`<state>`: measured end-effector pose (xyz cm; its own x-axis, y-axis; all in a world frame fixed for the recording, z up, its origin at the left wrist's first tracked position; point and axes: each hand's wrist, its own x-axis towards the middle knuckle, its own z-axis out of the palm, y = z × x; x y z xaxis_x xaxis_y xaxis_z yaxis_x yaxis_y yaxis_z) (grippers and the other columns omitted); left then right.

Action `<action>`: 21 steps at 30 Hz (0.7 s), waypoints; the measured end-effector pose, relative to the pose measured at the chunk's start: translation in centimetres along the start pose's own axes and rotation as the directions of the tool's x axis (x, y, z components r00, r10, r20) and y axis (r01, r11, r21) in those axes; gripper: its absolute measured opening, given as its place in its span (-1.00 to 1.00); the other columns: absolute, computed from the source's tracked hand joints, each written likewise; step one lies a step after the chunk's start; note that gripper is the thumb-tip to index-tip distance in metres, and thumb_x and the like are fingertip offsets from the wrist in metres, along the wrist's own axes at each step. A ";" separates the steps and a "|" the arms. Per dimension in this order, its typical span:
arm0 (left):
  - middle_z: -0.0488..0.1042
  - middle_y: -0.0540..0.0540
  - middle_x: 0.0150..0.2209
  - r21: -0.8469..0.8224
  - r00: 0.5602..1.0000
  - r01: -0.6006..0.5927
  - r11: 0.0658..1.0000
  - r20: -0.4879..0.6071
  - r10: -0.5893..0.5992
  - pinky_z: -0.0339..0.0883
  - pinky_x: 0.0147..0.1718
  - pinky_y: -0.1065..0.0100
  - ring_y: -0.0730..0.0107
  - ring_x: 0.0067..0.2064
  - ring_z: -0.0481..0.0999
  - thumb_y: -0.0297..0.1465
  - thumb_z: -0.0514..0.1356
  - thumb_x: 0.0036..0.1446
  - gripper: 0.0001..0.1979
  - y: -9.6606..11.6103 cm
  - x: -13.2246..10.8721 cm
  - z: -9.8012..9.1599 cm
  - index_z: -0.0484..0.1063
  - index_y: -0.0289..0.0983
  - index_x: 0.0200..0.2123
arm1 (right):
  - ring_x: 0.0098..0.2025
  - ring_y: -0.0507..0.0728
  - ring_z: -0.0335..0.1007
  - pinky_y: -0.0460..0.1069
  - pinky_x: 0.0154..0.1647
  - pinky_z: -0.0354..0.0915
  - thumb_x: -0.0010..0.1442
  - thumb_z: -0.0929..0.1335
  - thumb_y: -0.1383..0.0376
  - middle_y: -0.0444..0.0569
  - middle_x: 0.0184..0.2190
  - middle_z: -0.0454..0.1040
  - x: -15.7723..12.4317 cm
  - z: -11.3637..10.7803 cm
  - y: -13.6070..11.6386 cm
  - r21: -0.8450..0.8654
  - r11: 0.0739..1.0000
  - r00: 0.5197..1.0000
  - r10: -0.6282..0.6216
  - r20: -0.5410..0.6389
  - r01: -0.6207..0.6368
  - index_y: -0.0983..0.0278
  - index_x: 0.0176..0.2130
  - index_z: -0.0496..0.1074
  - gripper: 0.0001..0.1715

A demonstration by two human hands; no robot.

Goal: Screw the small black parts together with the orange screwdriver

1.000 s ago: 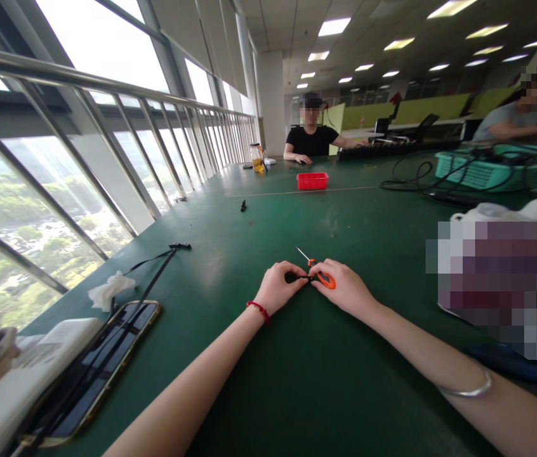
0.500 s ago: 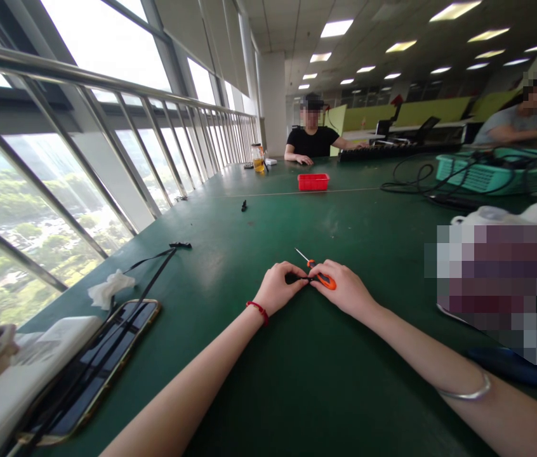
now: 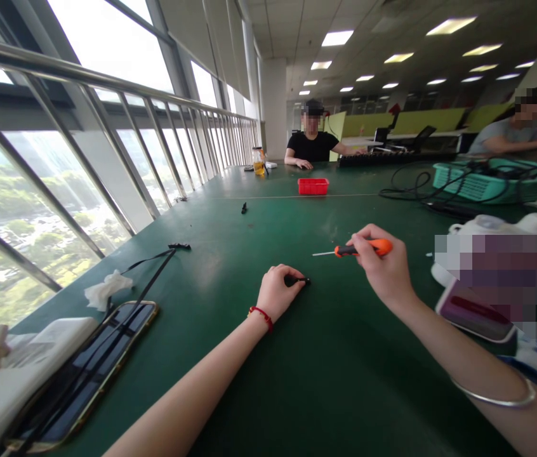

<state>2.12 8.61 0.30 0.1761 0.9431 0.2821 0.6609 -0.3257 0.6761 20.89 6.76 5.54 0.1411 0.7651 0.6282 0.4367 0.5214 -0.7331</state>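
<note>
My left hand (image 3: 278, 291) is closed on a small black part (image 3: 304, 280), held low over the green table (image 3: 230, 381). Most of that part is hidden by the fingers, so its kind does not show. Up and to the right, my right hand (image 3: 385, 273) grips a screwdriver (image 3: 366, 248) by its orange and black handle. The thin metal shaft points left, clear of the black part. Farther off lies another small black piece (image 3: 244, 208), which neither hand touches.
A phone (image 3: 92, 368) with black straps across it lies at the left, near crumpled tissue (image 3: 108, 289). Beyond are a red tray (image 3: 313, 186) and a jar (image 3: 258, 161). A teal basket (image 3: 468, 183) of cables stands right. A person (image 3: 313, 139) sits opposite; another sits far right.
My right hand has moved away from the black part, up and to the right, and the screwdriver now points left in its grip. My left hand has stayed nearly still with the part.
</note>
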 end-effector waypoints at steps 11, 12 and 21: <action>0.54 -0.12 -0.31 -0.120 0.993 0.075 0.990 0.095 -0.064 0.36 -0.20 0.32 0.32 -0.25 0.49 -0.44 0.26 -0.03 -0.90 -0.7 0.7 -0.5 0.54 -0.33 -0.38 | -0.52 0.02 0.20 -0.06 -0.44 0.14 0.14 0.28 0.19 -0.15 -0.65 0.28 0.0 0.3 0.0 0.004 1.000 0.996 0.023 0.088 -0.024 0.26 -0.61 0.32 -0.65; 0.54 -0.12 -0.32 -0.121 0.994 0.073 0.990 0.094 -0.062 0.36 -0.20 0.32 0.32 -0.25 0.49 -0.44 0.26 -0.03 -0.89 -0.8 0.7 -0.5 0.54 -0.33 -0.38 | -0.52 0.02 0.20 -0.06 -0.44 0.14 0.13 0.28 0.19 -0.15 -0.65 0.28 0.0 0.3 0.0 0.006 1.000 0.996 0.026 0.089 -0.027 0.26 -0.61 0.32 -0.65; 0.55 -0.12 -0.31 -0.139 0.993 0.070 0.988 0.106 -0.055 0.37 -0.20 0.32 0.33 -0.25 0.49 -0.45 0.26 -0.03 -0.89 -0.7 0.8 -0.4 0.54 -0.33 -0.38 | -0.52 0.03 0.20 -0.06 -0.43 0.15 0.12 0.28 0.18 -0.15 -0.64 0.29 -0.1 0.1 -0.2 -0.017 0.999 0.991 0.046 0.123 -0.044 0.26 -0.60 0.33 -0.67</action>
<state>1.50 9.56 0.28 0.2155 0.9614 0.1710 0.5638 -0.2655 0.7821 20.67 6.66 5.60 0.0507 0.8290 0.5570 0.4453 0.4805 -0.7556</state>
